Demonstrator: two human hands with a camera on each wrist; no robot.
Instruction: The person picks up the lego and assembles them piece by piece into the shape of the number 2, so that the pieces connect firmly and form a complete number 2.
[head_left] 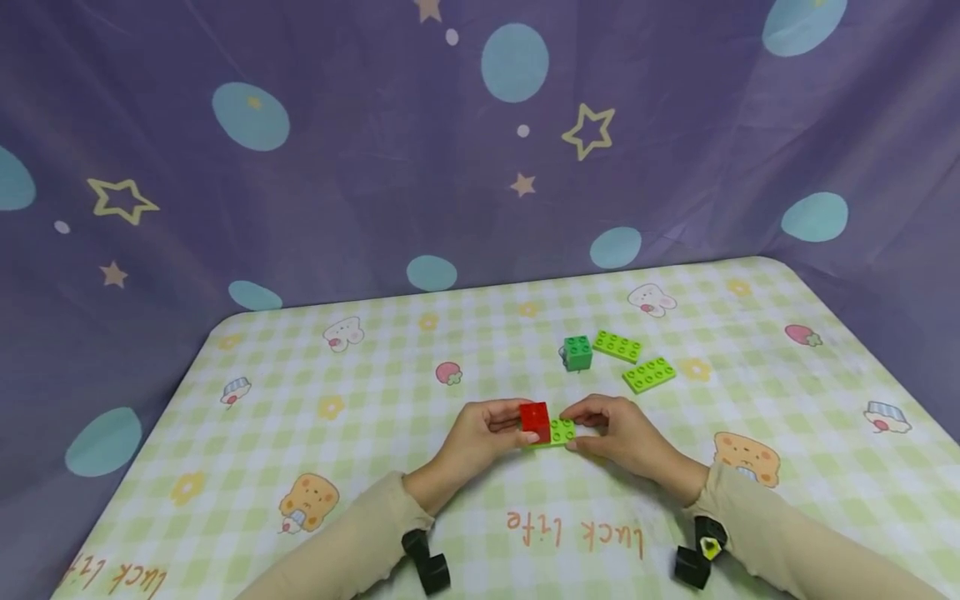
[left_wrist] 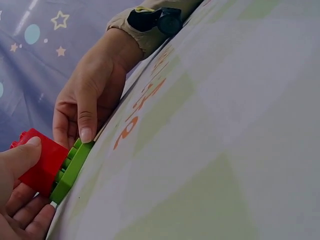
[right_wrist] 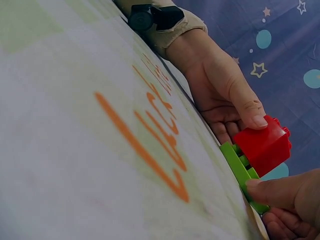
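Note:
My left hand [head_left: 478, 440] pinches a red toy brick [head_left: 535, 421] between thumb and fingers. The brick sits over the left part of a flat lime-green brick [head_left: 562, 431] with studs on top. In the right wrist view the red brick [right_wrist: 265, 145] leans at an angle to the flat green brick [right_wrist: 240, 167], and some green studs show beside it. My right hand [head_left: 626, 435] grips the right end of the flat brick, thumb on the near side. Its thumb also shows on that end in the left wrist view.
Beyond the hands, a darker green brick [head_left: 577, 353] stands beside two more flat lime-green bricks, one farther back [head_left: 617, 346] and one nearer [head_left: 649, 375]. A checked tablecloth [head_left: 390, 467] covers the table, and a purple patterned curtain [head_left: 360, 167] hangs behind it.

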